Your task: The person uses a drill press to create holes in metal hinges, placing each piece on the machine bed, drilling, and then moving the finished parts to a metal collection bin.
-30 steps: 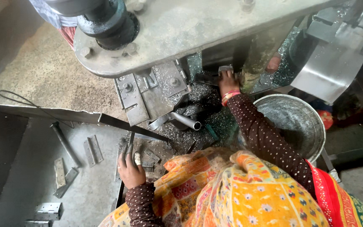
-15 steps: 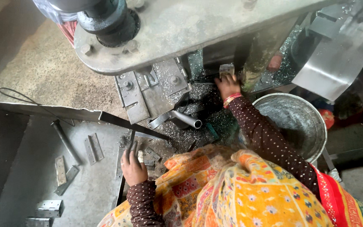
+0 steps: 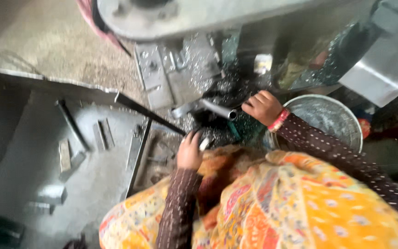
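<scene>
Leftmost, a grey metal tray w/ raised edges holds several short flat metal bars lying loose, well apart from both hands; a few more blocks sit near its lower left corner, blurred. Beside the tray's right edge runs a dark angled bar, going diagonally down toward the middle. Next, the left hand, dark dotted sleeve, sits just past that bar's lower end, fingers curled round a small pale metal piece that pokes out at the fingertips; can't tell its exact shape, pic is blurred. Just above it a short metal tube lies tilted on a heap of dark shavings under the big grey machine, open end facing right. Right hand, red bangles at the wrist, is just beside the tube's open end, fingers bent loosely; whether it grips anything can't be told, nor whether it touches the tube. Further right, a round steel pan stands partly behind the right forearm. Far right, a slanted sheet-metal chute.
</scene>
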